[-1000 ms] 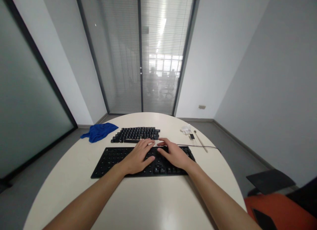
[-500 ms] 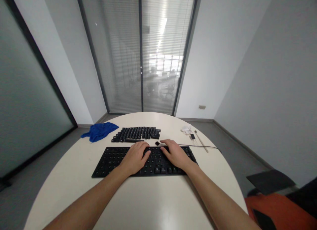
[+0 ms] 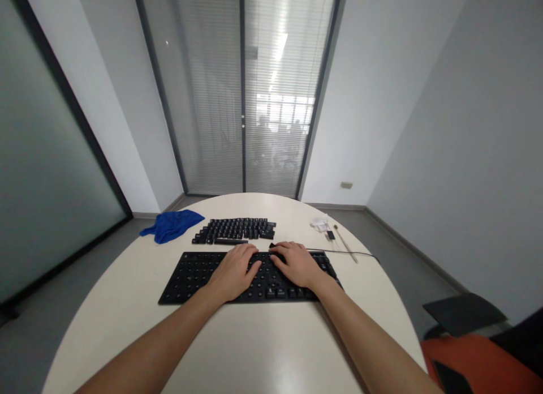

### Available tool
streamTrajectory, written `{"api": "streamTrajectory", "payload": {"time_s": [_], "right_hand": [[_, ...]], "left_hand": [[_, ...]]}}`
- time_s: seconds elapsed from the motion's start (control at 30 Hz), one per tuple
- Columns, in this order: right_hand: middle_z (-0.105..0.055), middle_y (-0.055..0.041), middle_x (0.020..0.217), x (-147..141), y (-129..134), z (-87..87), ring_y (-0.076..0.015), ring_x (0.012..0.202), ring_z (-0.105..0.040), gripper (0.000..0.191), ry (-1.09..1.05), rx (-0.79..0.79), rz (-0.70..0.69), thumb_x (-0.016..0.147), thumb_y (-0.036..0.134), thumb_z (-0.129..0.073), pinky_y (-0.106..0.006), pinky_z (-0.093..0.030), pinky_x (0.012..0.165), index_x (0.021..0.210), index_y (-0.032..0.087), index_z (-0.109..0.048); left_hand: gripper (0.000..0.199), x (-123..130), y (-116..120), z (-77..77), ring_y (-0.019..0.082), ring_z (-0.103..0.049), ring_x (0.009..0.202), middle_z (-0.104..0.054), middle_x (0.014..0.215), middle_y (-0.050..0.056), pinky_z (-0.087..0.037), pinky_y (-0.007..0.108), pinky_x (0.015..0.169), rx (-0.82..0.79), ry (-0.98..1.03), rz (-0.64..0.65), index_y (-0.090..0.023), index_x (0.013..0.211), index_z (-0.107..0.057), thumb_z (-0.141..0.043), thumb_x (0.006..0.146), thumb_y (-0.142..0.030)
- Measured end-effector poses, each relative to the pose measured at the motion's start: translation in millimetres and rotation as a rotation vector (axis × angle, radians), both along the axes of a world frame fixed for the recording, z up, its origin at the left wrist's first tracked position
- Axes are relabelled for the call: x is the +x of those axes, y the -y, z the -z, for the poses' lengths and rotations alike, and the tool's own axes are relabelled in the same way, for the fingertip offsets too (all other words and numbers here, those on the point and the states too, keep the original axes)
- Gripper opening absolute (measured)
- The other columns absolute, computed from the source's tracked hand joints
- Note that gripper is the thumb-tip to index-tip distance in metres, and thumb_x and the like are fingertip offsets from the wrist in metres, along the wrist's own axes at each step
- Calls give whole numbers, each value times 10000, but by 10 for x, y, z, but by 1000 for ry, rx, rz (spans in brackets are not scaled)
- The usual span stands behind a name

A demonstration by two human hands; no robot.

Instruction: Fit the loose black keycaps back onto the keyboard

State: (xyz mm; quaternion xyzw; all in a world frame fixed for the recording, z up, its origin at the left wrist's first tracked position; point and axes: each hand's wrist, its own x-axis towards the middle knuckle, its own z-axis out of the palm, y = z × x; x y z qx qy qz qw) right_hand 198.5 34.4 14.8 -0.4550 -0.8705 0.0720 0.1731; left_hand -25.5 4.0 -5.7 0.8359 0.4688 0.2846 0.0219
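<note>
Black plastic beneath the loosely spread left hand [image 3: 235, 273] and right hand [image 3: 297, 265], the partly bare keyboard [image 3: 190, 276] on the tabletop [image 3: 263, 348] is probably stiff and fairly light, best held by its short ends, with loose keycaps [image 3: 237, 228] beyond.

Before you: one pale, round-edged table [image 3: 106, 309], bearing a rumpled blue cloth [image 3: 175, 226] at far left, a crumpled white item [image 3: 319, 223] and a slender stick [image 3: 347, 245] at far right. Around you: dark-framed glazing [image 3: 212, 111] with blinds ahead, a small wall plate [image 3: 347, 185] low beside it, an orange-seated chair [image 3: 479, 360] right, a frosted panel [image 3: 38, 173] left.
</note>
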Motion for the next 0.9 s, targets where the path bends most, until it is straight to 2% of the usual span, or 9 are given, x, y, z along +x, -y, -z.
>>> {"api": "streamTrajectory", "payload": {"time_s": [0.17, 0.3, 0.43, 0.53, 0.67, 0.77, 0.9], "right_hand": [[-700, -90, 1156, 21, 2, -5, -242, 1083, -632, 266, -139, 24, -33, 962, 329, -540, -389, -441, 1012, 1119, 208, -717], [-734, -54, 1048, 32, 13, -30, -226, 1019, -651, 135, -282, 25, -89, 916, 250, -614, -372, -449, 986, 984, 219, -727], [-750, -19, 932, -11, 70, -70, -205, 913, -675, 55, -439, -84, -121, 887, 225, -653, -335, -474, 909, 891, 217, -708], [-742, -10, 889, -63, 119, -81, -193, 863, -678, 39, -501, -193, -131, 884, 222, -653, -312, -487, 849, 893, 209, -689], [-725, -5, 885, -99, 156, -68, -183, 851, -667, 29, -504, -238, -156, 900, 232, -642, -304, -480, 838, 906, 209, -659], [-726, -14, 946, -89, 158, -43, -185, 899, -671, 81, -522, -249, -185, 922, 248, -623, -308, -484, 860, 996, 216, -624], [-733, -32, 1026, -59, 141, -18, -190, 978, -677, 208, -524, -248, -246, 934, 237, -610, -320, -483, 915, 1140, 220, -598]], "left_hand": [[262, 1, -3, 9, 266, -574, 1150, -631, 1208, 109, -458, 443, 1041, 7, 11, 7, -176, 1206, -575, -486, 994, -303], [296, -6, -5, 15, 267, -581, 1147, -641, 1219, 107, -464, 444, 1034, 22, 35, 5, -182, 1251, -561, -517, 979, -288], [354, -9, 13, -24, 257, -604, 1116, -658, 1210, 96, -485, 431, 1005, 35, 66, 37, -193, 1299, -542, -566, 953, -262], [336, -13, 21, -61, 244, -615, 1080, -676, 1183, 77, -498, 411, 970, 51, 76, 90, -205, 1285, -556, -587, 953, -244], [202, -22, 14, -73, 235, -625, 1029, -704, 1109, 53, -494, 389, 940, 67, 55, 152, -221, 1165, -627, -590, 969, -257], [172, -21, 7, -57, 234, -631, 1000, -712, 1059, 55, -492, 381, 920, 57, 71, 146, -209, 1119, -652, -578, 982, -282], [192, -6, 9, -47, 227, -632, 986, -708, 1029, 61, -494, 359, 892, -44, 159, 128, -195, 1091, -669, -540, 998, -303]]}}
